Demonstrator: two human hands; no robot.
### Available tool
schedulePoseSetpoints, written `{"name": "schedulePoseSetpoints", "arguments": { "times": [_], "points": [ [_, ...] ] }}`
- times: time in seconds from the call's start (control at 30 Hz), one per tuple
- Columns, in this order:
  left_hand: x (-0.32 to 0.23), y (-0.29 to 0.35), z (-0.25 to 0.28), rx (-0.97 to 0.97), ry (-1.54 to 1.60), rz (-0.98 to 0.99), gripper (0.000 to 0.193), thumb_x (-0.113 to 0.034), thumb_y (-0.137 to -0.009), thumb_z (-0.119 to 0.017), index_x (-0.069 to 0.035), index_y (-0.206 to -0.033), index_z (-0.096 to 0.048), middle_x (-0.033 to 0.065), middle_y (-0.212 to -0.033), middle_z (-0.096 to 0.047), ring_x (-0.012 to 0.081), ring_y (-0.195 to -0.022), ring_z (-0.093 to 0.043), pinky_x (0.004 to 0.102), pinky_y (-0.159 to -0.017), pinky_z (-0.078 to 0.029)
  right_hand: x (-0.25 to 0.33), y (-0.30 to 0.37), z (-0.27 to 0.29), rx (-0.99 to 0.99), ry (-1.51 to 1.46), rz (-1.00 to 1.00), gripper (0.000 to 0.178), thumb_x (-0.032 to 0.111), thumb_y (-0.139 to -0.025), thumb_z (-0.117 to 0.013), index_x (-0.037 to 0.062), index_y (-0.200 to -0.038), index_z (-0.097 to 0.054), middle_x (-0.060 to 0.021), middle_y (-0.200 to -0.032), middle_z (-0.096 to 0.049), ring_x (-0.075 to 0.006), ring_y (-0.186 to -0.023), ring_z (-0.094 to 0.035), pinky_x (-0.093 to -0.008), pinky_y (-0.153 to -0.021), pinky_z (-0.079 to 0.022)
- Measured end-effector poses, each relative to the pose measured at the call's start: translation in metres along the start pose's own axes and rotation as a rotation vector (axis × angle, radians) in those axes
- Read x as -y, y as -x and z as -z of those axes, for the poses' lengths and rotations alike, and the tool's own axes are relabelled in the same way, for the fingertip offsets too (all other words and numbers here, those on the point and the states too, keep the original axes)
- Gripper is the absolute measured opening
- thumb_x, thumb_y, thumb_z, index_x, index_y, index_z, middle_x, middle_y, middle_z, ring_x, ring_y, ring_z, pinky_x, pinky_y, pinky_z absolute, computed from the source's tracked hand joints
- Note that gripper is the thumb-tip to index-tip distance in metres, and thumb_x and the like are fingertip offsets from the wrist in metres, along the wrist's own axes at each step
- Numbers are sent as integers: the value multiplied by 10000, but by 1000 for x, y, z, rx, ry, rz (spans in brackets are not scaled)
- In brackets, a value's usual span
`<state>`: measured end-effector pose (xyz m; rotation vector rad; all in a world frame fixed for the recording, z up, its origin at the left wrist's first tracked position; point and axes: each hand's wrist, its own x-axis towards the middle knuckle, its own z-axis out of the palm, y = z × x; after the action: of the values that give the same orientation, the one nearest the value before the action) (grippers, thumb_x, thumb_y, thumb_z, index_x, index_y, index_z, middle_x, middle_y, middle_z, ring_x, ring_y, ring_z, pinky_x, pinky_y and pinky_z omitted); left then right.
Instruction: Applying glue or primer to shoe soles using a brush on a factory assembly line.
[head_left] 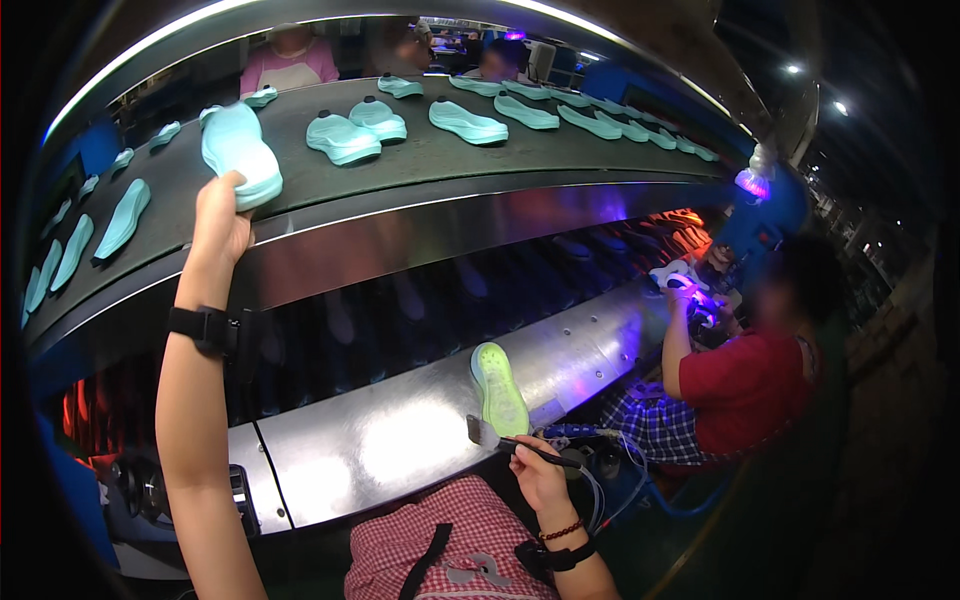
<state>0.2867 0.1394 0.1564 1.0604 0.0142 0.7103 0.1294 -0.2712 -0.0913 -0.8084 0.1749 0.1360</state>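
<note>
My left hand (222, 215) reaches up to the upper conveyor belt and grips one end of a pale turquoise shoe sole (242, 155). The thumb shows at the sole's near edge; the other fingers are mostly hidden. Low on the right, my right hand (540, 478) is closed round the black handle of a flat brush (486, 434), whose bristles point left over the metal ledge. Just beyond the brush a yellow-green shoe sole (502, 395) lies on that ledge, its hollow side up and touched by neither hand.
More turquoise soles (467, 121) are spread along the dark upper belt (400, 173). Under it, a dim lower channel with soles glows orange at both ends. The shiny metal ledge (370, 455) runs before me. At right a co-worker in a red shirt (750, 390) handles a white piece.
</note>
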Motion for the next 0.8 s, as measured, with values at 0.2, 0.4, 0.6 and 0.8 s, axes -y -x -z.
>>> {"name": "schedulePoseSetpoints", "arguments": {
  "times": [0.2, 0.4, 0.6, 0.8],
  "points": [
    [-4, 10, -17, 52, -151, 48, 338, 0, -705, -452, 118, -1022, -465, 167, -985, -530, 235, -911, -540, 355, -812, -415, 6, -9, 22, -181, -37, 27, 187, 20, -798, -565, 24, -985, -569, -55, -803, -584, -135, -683, -559, -250, -614, -465],
    [-3, -1, -6, 15, -43, 121, 318, -24, -676, -467, 111, -963, -463, 172, -965, -527, 263, -889, -546, 365, -811, -428, 3, -32, 37, -269, -44, 79, 194, 47, -805, -564, 33, -998, -564, -59, -823, -586, -148, -728, -574, -264, -645, -468],
    [-1, -9, 0, 44, -53, 129, 321, -17, -674, -469, 115, -966, -460, 162, -944, -530, 258, -863, -555, 363, -791, -444, -7, -70, 59, -358, -254, 110, 278, 151, -848, -501, 7, -1086, -500, -98, -996, -554, -195, -933, -531, -278, -807, -429],
    [-1, -15, 7, 44, -38, 147, 321, -21, -678, -472, 105, -973, -470, 156, -950, -544, 257, -860, -561, 358, -791, -462, -26, -106, 49, -377, -357, 81, 357, 203, -848, -494, -5, -1136, -465, -123, -1063, -532, -220, -1003, -497, -289, -891, -386]
  ]
}}
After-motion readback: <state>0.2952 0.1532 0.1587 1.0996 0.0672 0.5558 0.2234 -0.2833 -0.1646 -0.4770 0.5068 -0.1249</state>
